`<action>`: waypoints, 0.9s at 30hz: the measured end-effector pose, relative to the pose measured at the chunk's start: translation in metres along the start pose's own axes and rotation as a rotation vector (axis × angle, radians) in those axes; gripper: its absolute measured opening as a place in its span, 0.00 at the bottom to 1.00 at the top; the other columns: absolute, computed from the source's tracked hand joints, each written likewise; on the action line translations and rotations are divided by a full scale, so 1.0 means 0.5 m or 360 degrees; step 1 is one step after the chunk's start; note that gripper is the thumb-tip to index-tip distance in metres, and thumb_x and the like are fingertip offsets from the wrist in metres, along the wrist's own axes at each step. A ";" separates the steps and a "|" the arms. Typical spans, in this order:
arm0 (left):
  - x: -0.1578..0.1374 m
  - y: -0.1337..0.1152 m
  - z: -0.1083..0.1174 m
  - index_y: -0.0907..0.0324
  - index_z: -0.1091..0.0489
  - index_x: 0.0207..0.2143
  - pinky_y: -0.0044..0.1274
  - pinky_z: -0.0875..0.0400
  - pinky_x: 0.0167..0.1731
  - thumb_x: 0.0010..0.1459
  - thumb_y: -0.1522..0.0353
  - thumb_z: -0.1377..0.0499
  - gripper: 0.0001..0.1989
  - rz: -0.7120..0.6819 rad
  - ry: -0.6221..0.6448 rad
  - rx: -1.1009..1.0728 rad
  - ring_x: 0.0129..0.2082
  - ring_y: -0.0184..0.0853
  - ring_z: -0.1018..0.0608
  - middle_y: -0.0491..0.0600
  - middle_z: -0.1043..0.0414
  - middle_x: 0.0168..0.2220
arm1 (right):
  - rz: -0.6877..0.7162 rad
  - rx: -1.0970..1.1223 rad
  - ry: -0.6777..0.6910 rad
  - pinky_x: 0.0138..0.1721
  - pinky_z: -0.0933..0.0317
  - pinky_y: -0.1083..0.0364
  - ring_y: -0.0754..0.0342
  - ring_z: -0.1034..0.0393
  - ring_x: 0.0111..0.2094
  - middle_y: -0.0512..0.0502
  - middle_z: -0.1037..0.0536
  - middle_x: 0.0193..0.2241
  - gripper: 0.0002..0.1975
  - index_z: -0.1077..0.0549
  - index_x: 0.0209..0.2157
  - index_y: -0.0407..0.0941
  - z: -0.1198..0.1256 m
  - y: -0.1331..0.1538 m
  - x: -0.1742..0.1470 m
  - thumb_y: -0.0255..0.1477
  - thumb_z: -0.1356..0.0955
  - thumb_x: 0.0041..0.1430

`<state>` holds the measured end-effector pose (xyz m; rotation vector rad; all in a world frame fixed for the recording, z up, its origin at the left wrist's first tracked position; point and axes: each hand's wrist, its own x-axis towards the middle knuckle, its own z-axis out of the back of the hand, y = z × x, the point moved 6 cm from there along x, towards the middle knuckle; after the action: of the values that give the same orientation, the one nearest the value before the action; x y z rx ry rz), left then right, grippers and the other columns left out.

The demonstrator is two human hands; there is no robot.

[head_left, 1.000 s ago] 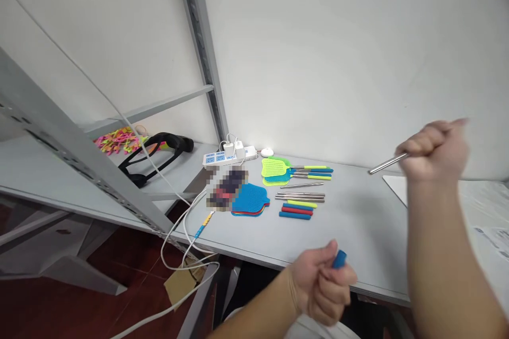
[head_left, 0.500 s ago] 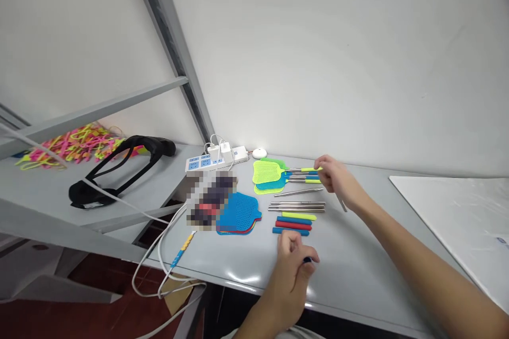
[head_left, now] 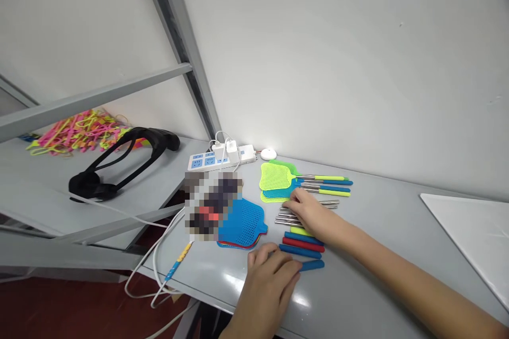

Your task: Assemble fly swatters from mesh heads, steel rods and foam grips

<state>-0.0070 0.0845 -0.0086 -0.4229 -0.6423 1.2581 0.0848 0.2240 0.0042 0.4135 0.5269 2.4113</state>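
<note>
My left hand [head_left: 268, 283], fingers curled, is closed at the near end of a loose blue handle grip [head_left: 313, 265] just above the table. More grips lie in a row beyond it: blue [head_left: 300, 251], red [head_left: 303, 244] and yellow [head_left: 301, 231]. My right hand [head_left: 312, 212] reaches over the thin metal rods [head_left: 287, 220], its fingertips pinched down on a rod and hiding the middle of the bundle. Behind it lie assembled fly swatters [head_left: 275, 176] in yellow, green and blue. Loose blue swatter heads [head_left: 246, 222] are stacked on the left.
A white power strip [head_left: 222, 158] with plugs and a round white case [head_left: 268, 154] stand near the wall. Cables [head_left: 157, 259] hang over the table's left edge. A black headset [head_left: 127, 164] and colourful straps [head_left: 83, 132] lie on the left shelf. White wrapped sheeting [head_left: 469, 238] lies right.
My right hand has moved from the swatter handles down to the metal rods. My left hand has shifted slightly left and turned palm down, with the blue grip now showing. The view has shifted.
</note>
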 end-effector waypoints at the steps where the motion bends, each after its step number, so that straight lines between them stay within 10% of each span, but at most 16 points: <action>1: 0.002 0.003 -0.004 0.50 0.26 0.42 0.34 0.38 0.44 0.62 0.73 0.42 0.10 -0.0002 -0.0019 0.0055 0.46 0.41 0.30 0.44 0.23 0.41 | 0.0003 -0.0016 0.0009 0.38 0.39 0.52 0.50 0.36 0.38 0.46 0.29 0.38 0.13 0.28 0.46 0.48 -0.002 -0.001 0.000 0.29 0.41 0.68; 27: 0.046 -0.009 -0.038 0.51 0.30 0.47 0.44 0.49 0.54 0.62 0.69 0.42 0.11 -0.0146 -0.0119 0.0283 0.49 0.43 0.33 0.48 0.32 0.53 | 0.0026 -0.0387 -0.0007 0.44 0.38 0.48 0.48 0.32 0.43 0.42 0.25 0.43 0.15 0.27 0.49 0.47 0.032 -0.066 -0.065 0.25 0.41 0.69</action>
<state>0.0125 0.1066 -0.0151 -0.1978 -0.6006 1.2359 0.1329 0.2315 -0.0025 0.3182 0.2240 2.4512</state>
